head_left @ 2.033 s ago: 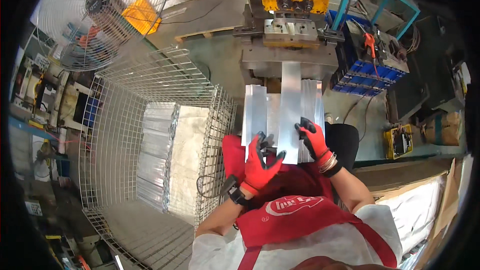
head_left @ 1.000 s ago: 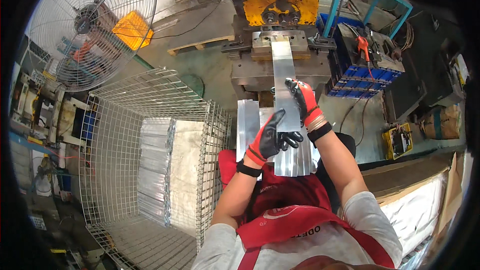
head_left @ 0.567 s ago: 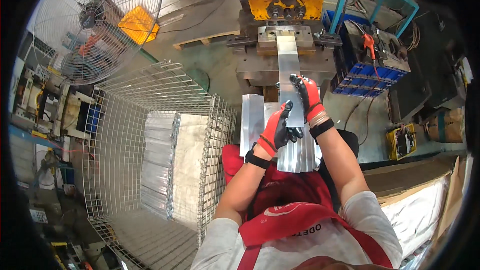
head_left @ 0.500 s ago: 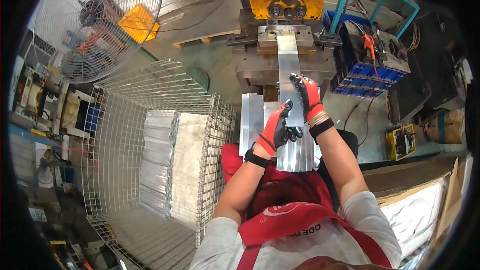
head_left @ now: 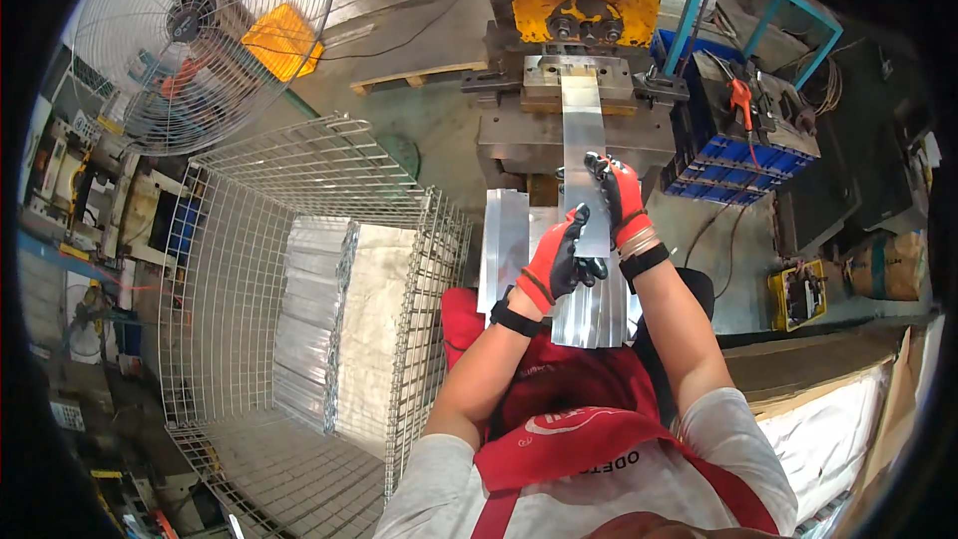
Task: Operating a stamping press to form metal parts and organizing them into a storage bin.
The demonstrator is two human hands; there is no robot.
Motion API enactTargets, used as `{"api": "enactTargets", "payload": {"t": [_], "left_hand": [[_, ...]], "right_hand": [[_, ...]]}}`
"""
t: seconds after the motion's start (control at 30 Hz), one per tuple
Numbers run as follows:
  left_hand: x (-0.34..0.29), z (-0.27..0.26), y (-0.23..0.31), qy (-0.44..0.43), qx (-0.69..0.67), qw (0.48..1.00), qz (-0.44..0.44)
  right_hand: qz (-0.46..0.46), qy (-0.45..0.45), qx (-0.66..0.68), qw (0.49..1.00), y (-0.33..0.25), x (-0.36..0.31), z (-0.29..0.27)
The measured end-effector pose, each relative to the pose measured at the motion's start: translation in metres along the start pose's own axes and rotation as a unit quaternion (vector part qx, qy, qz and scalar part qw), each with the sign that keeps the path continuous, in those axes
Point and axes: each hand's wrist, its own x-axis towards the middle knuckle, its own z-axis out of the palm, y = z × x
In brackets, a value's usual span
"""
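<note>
A long, flat metal strip (head_left: 583, 135) runs from my hands to the die block (head_left: 544, 75) of a press, its far end resting in the die. My left hand (head_left: 561, 258), in a red glove with black fingers, grips the strip's near end, thumb on top. Farther up, my right hand (head_left: 619, 195) in a matching glove pinches the strip's right edge. Below my hands a fanned stack of metal strips (head_left: 589, 319) lies by my lap. Left of it is another pile of strips (head_left: 507, 225).
At left stands a wire mesh cage (head_left: 419, 269) with bundled strips (head_left: 304, 319) inside. A large fan (head_left: 200, 20) is beyond it. To the right are a blue crate (head_left: 723, 165) with a red air gun (head_left: 739, 100), a small yellow bin (head_left: 800, 294) and a cardboard box (head_left: 818, 379).
The whole view has shifted slightly, with the press appearing a little lower and farther right. Both hands keep the same hold on the strip, which stays in the die.
</note>
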Motion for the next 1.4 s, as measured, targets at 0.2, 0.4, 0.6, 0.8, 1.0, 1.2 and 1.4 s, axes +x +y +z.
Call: {"api": "enactTargets", "payload": {"t": [0.2,0.4,0.6,0.8,1.0,1.2,1.4], "left_hand": [[0.0,-0.003,-0.001,-0.008,-0.015,1.0,-0.005],[-0.004,0.005,0.005,0.004,0.022,1.0,-0.009],[-0.002,0.0,0.003,0.031,0.038,0.997,-0.052],[0.001,-0.007,-0.004,-0.006,0.064,0.998,0.012],[-0.002,-0.004,-0.002,-0.022,0.058,0.998,0.029],[0.003,-0.009,-0.004,-0.029,0.029,0.999,0.019],[0.009,-0.016,-0.011,-0.044,-0.003,0.999,0.0]], "right_hand": [[-0.01,0.009,0.006,1.0,-0.005,-0.006,0.007],[-0.001,0.03,0.003,1.0,-0.014,-0.01,0.015],[0.009,0.058,-0.05,0.997,-0.019,-0.017,0.02],[-0.021,0.025,-0.019,0.999,-0.007,-0.011,0.01],[-0.005,-0.002,-0.025,1.0,-0.001,-0.006,0.0],[-0.021,-0.011,0.0,1.0,-0.002,-0.006,0.003],[-0.023,0.019,0.035,0.999,-0.003,-0.008,0.01]]}}
